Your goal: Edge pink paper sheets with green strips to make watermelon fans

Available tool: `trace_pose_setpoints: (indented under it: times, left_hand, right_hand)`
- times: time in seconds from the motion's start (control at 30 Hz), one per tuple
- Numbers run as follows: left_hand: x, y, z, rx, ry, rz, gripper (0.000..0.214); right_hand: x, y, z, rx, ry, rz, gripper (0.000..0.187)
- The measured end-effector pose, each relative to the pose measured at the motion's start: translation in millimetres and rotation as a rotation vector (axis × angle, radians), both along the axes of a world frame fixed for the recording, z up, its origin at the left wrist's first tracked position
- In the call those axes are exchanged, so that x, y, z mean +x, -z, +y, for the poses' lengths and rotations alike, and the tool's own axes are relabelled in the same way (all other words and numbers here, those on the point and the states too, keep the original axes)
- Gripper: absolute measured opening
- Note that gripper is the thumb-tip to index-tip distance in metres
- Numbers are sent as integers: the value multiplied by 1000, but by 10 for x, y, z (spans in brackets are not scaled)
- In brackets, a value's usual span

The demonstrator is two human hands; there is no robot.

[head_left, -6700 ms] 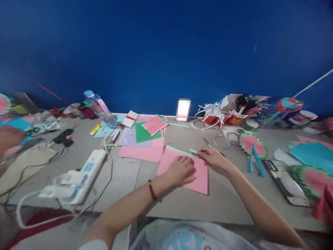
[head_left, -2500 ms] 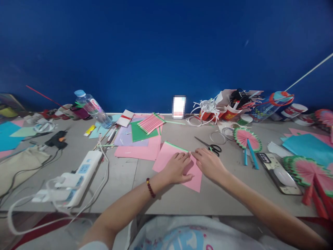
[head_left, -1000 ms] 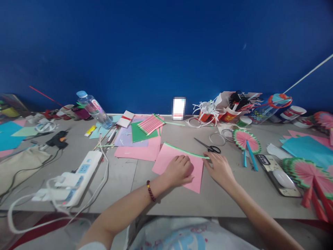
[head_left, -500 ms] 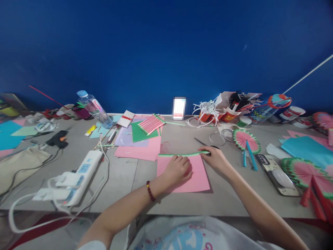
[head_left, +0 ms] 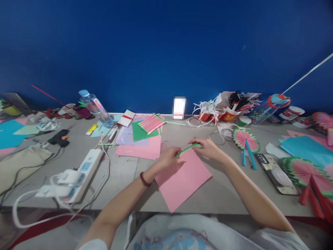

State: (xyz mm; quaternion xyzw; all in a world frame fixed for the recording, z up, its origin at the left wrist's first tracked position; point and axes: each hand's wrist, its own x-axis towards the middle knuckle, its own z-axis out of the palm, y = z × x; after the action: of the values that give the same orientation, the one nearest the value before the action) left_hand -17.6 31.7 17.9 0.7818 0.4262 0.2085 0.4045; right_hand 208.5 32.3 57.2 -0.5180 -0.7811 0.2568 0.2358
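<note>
The left hand (head_left: pixel 169 159) and the right hand (head_left: pixel 209 151) are both at the far side of a pink sheet (head_left: pixel 184 184) on the counter (head_left: pixel 145 191). The sheet lies at a slant, with one corner reaching the counter's near edge. A narrow green strip (head_left: pixel 187 149) runs along its far side, between the two hands. The right hand's grip pinches the strip's right end between thumb and fingers; the left hand's grip holds the other end, its fingertips curled and partly hidden. A beaded bracelet (head_left: pixel 144 179) circles the left wrist.

Beyond the left hand, a pleated pink paper (head_left: pixel 151 124) with green ends rests on a green sheet (head_left: pixel 137 131), which overlaps a purple sheet (head_left: pixel 124 137) and more pink paper (head_left: pixel 140 151). A pale green strip (head_left: pixel 175 123) lies to the right of this pile. A clear bottle (head_left: pixel 97 107) with a blue cap leans behind it, while a white power strip (head_left: pixel 91 163) with plugs and cables is nearer the person, left of the bracelet.

To the right of the right hand lie a small pink and green paper fan (head_left: pixel 246 139) with blue handles and a phone (head_left: pixel 262 158) with a white mouse (head_left: pixel 282 177) on top. Just beyond the hand is a loop of wire (head_left: pixel 217 138); farther back, by the blue wall (head_left: pixel 166 52), stands a red cup (head_left: pixel 229 114) holding assorted items.
</note>
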Motion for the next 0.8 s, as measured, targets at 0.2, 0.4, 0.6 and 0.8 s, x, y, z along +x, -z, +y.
trace_pose_setpoints:
  times: [0.2, 0.4, 0.6, 0.8]
  left_hand:
    - [48, -59, 127, -187, 88, -197, 37]
    - [127, -15, 216, -303, -46, -345, 51]
    - [115, 79, 189, -355, -190, -458, 49]
    - [127, 169, 177, -329, -178, -475, 42]
  right_hand:
    - [-108, -28, 114, -105, -72, 55, 31]
    - [-198, 98, 235, 39, 27, 221, 45]
    - [-236, 369, 298, -176, 326, 444, 57]
    - [-351, 335, 177, -302, 132, 502, 31]
